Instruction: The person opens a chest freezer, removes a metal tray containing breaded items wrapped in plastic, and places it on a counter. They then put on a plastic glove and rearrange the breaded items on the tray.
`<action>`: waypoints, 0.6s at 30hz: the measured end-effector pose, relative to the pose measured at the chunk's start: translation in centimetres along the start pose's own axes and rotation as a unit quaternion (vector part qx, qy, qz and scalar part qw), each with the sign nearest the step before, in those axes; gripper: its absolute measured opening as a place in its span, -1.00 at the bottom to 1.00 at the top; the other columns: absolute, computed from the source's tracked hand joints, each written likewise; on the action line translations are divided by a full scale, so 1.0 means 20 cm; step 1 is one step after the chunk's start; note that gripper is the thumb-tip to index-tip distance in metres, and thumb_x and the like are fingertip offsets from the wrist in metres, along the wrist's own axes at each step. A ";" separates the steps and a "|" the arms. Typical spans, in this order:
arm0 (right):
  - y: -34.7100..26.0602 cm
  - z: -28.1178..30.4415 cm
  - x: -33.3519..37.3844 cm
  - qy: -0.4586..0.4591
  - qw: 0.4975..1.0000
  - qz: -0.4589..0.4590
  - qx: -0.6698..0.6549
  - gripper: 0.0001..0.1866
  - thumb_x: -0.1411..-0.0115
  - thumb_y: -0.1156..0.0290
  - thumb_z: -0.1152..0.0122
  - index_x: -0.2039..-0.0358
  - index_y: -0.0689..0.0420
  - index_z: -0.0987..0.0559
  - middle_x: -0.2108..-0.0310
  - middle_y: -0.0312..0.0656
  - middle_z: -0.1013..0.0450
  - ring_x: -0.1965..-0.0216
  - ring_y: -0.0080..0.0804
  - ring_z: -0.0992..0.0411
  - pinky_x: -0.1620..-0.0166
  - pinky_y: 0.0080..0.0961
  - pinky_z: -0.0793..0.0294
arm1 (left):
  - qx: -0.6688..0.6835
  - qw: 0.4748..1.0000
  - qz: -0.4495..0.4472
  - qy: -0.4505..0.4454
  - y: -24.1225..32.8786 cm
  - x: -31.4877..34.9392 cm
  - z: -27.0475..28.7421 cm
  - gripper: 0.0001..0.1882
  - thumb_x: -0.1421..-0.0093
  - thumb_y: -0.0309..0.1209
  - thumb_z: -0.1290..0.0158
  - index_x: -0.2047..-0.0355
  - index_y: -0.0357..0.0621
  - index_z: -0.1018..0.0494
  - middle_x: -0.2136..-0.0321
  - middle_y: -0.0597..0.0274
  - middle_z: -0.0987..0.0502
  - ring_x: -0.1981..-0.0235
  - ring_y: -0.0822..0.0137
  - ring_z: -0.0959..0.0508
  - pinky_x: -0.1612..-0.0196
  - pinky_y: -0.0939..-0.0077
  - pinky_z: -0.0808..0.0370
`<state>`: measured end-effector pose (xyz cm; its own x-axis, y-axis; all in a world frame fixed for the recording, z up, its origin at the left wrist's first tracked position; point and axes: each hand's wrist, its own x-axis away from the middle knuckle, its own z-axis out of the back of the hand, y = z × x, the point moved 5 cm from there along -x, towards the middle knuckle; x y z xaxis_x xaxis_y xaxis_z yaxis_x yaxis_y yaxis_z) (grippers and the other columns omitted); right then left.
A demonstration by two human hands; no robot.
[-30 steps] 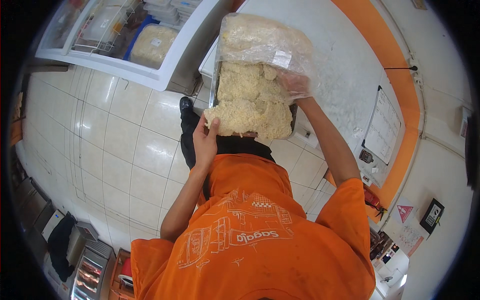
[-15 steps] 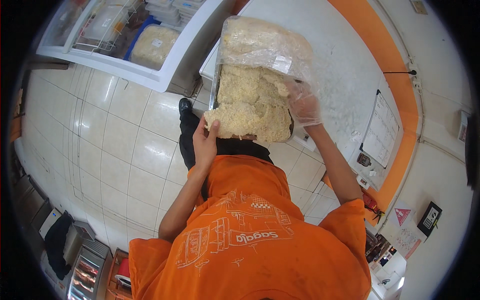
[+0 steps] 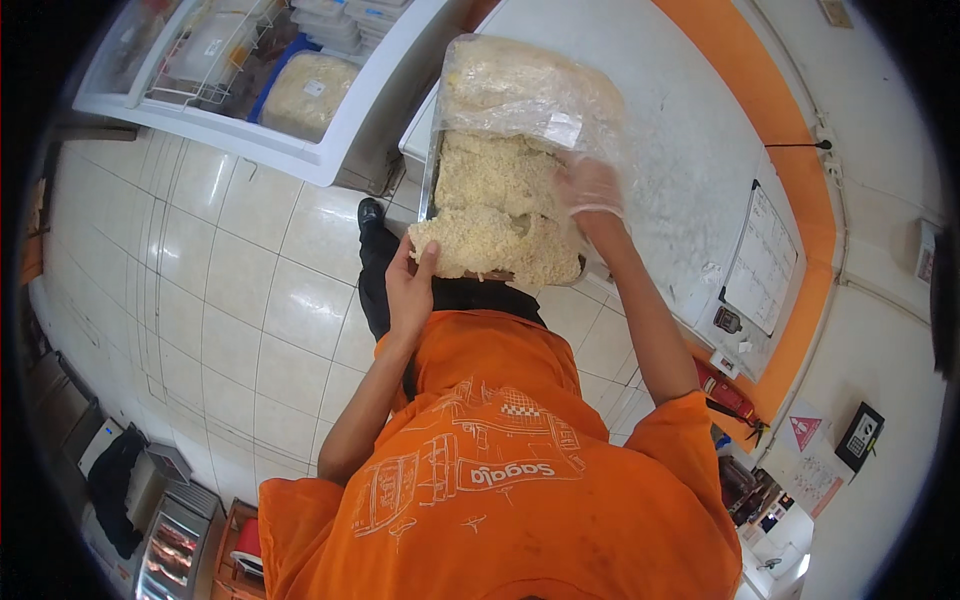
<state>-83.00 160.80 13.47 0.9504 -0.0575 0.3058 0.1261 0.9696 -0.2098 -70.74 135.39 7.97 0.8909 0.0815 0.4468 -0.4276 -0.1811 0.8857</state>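
Note:
A metal tray [image 3: 430, 185] holds pale, crumb-coated pieces [image 3: 485, 170], their far part covered by clear plastic wrap [image 3: 525, 85] with a white label. One flat crumb-coated piece [image 3: 465, 240] lies at the near left corner and overhangs the rim. My left hand [image 3: 410, 295] is closed on that piece's left end, thumb on top; its other fingers are partly hidden, and whether they also grip the tray cannot be seen. In a clear plastic glove, my right hand [image 3: 592, 190] is over the tray's right side by the crumbed food, its fingers smeared by motion.
The tray is on a white worktop [image 3: 680, 170] with a whiteboard [image 3: 762, 258] at its right. An open white freezer [image 3: 330, 150] stands at the far left, with a wrapped pack [image 3: 308, 95] in a blue tray and stacked plastic boxes [image 3: 375, 15]. Tiled floor [image 3: 250, 260] lies left.
My right hand has moved slightly left and farther away, over the tray's right side. My left hand and the piece at the near corner stay in place.

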 end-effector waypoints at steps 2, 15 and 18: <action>0.05 0.00 -0.02 0.033 0.999 -0.025 0.000 -0.65 -0.20 0.17 -0.08 0.17 0.16 -0.58 0.34 0.11 -0.51 0.27 0.06 -0.49 0.17 -0.10 -0.44 | 0.017 1.000 0.004 -0.004 0.00 0.00 -0.01 -0.55 -0.33 -0.31 -0.01 -0.11 -0.38 -0.33 0.15 0.18 -0.55 0.16 0.50 -0.50 0.08 0.63 -0.41; 0.03 -0.17 -0.12 0.132 0.989 0.012 0.060 -0.55 -0.29 0.11 0.08 0.38 0.26 -0.58 0.43 0.11 -0.51 0.39 0.04 -0.47 0.25 -0.07 -0.40 | 0.009 0.999 0.028 -0.015 -0.02 -0.01 0.01 -0.50 -0.32 -0.28 -0.03 -0.15 -0.38 -0.31 0.03 0.14 -0.50 0.03 0.44 -0.47 -0.08 0.57 -0.34; 0.01 -0.17 -0.08 0.120 0.992 0.021 0.012 -0.46 -0.32 0.06 0.18 0.44 0.27 -0.59 0.47 0.10 -0.52 0.41 0.05 -0.49 0.23 -0.08 -0.43 | 0.019 0.999 0.025 -0.011 -0.03 0.00 0.01 -0.50 -0.32 -0.28 -0.03 -0.15 -0.38 -0.31 0.03 0.15 -0.50 0.03 0.44 -0.47 -0.08 0.57 -0.34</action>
<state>-83.50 160.27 9.82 0.9954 -0.0700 0.0660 0.0817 0.9773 -0.1954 -70.51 135.29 7.36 0.8719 0.0508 0.4870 -0.4657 -0.2214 0.8568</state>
